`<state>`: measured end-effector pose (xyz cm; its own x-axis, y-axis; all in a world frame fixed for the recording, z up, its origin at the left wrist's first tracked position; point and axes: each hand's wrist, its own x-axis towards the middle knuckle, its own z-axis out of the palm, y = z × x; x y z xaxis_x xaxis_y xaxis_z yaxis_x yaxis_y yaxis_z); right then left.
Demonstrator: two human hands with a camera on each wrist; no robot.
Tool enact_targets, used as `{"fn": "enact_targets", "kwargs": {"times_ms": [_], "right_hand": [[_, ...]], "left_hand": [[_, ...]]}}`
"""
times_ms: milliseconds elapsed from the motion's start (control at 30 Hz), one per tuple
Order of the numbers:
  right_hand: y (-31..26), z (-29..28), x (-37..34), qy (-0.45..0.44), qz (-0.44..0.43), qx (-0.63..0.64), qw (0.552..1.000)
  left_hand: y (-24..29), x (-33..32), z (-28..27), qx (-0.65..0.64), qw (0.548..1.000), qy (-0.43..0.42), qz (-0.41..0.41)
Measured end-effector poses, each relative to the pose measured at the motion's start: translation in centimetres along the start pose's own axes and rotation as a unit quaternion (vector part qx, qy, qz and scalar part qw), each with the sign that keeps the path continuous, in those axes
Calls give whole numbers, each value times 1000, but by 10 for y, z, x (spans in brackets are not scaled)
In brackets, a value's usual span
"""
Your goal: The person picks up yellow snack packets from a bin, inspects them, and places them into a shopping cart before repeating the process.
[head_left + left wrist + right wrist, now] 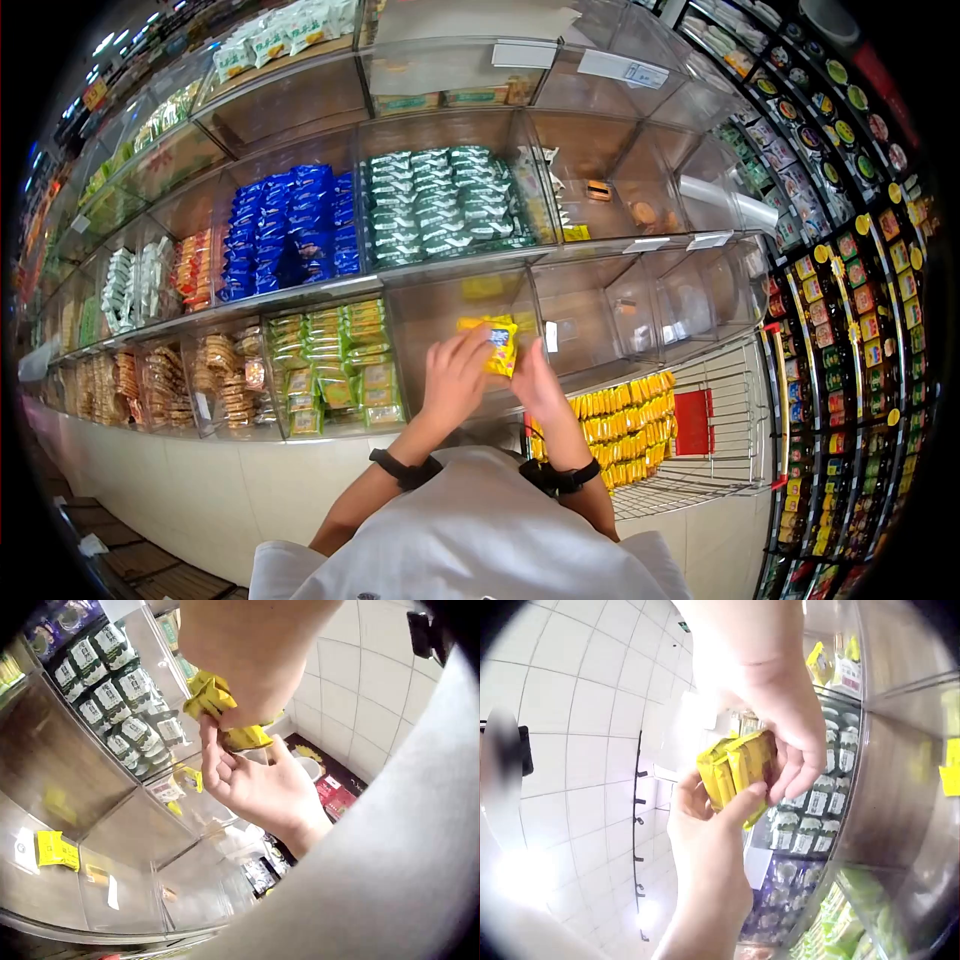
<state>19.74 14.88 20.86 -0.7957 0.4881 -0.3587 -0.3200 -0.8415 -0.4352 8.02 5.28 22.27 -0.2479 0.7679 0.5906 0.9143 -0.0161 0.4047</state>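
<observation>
Small yellow snack packets [502, 345], at least two pressed face to face, are held between both hands in front of a clear bin. My left hand [455, 375] grips them from the left; in the right wrist view its thumb lies across the front packet [746, 769]. The right hand [540, 385] holds their other end, its curled fingers [802, 776] beside the packets in that view. Right of my right forearm, many similar yellow packets [630, 425] stand in neat rows in a wire shopping cart [735, 440].
Tiered clear bins hold blue packets [290, 230], dark green packets [440, 205], light green packets [330, 360] and round biscuits [225, 365]. A bin divider [535, 310] stands just beyond the hands. Tall shelves of colourful packages [830, 330] rise at the right.
</observation>
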Motion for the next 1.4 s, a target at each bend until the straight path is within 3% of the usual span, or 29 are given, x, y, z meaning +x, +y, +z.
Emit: {"fn": "enact_targets", "kwargs": {"times_ms": [133,233,267,367,400,500,700,900,1100,1300,1400], "right_hand": [[-3,-8,4,79,-105,-250,959],[-10,-6,5,66,-120,-202,970],[-11,-3,2,51,-122,-198,971],[-11,-4,-1,1,-115,-245,963],[-9,-5,0,7,-114,-251,961],[0,-9,5,24,-110,-269,956],[5,-7,4,41,-102,-300,948],[8,-12,9,50,-122,-301,945],[11,-13,9,65,-107,-265,956],[8,-9,8,58,-109,-257,959],[8,-9,8,59,-112,-252,959]], "left_hand": [[2,1,-3,-113,990,-57,58],[-9,-10,2,-142,989,37,-16],[-9,-14,1,-158,981,54,-100],[-15,-8,6,-371,883,41,-285],[-23,-8,11,-460,837,-2,-296],[-32,-14,8,-519,772,-108,-351],[-39,-20,17,-477,786,-128,-371],[-33,-20,17,-420,838,-134,-322],[-35,-19,15,-499,787,-134,-338],[-39,-24,21,-642,668,-97,-363],[-45,-27,25,-594,724,-116,-332]]}}
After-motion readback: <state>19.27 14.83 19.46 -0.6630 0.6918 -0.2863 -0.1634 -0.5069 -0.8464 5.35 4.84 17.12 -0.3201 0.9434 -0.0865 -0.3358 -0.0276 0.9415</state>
